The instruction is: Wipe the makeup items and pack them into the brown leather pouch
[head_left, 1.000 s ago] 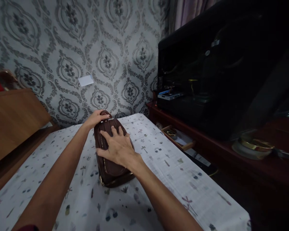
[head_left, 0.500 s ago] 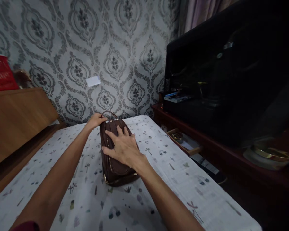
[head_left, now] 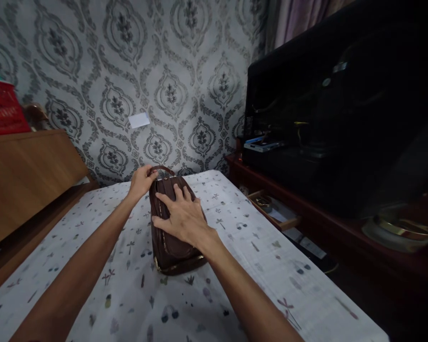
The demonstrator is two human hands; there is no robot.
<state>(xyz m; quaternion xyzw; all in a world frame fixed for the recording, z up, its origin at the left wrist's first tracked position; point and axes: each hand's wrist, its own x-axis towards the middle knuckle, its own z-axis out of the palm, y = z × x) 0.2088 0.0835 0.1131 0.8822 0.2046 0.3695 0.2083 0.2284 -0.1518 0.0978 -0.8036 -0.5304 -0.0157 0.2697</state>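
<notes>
A brown leather-look bag (head_left: 174,247) with gold zips and a top handle (head_left: 162,168) lies on a white printed cloth (head_left: 124,280), its handle end pointing toward the wall. My right hand (head_left: 181,216) rests palm down across the bag's front, fingers spread, covering part of the panel and zip. At the far left corner, beside the base of the handle, my left hand (head_left: 141,180) is closed in a pinch on the bag. Whether those fingers hold the zip, the handle or the edge is too small to tell.
To the right, a large black television (head_left: 328,128) stands on a dark red cabinet (head_left: 328,228) with a drawer (head_left: 281,219) pulled out. A wooden furniture piece (head_left: 28,175) borders the left, with a red container (head_left: 3,108) on top. Patterned wallpaper (head_left: 171,61) closes the back.
My left hand has shifted slightly at the bag's far corner, its back now raised more. The handle shows a broader side and leans differently. My right hand stays in place on the bag.
</notes>
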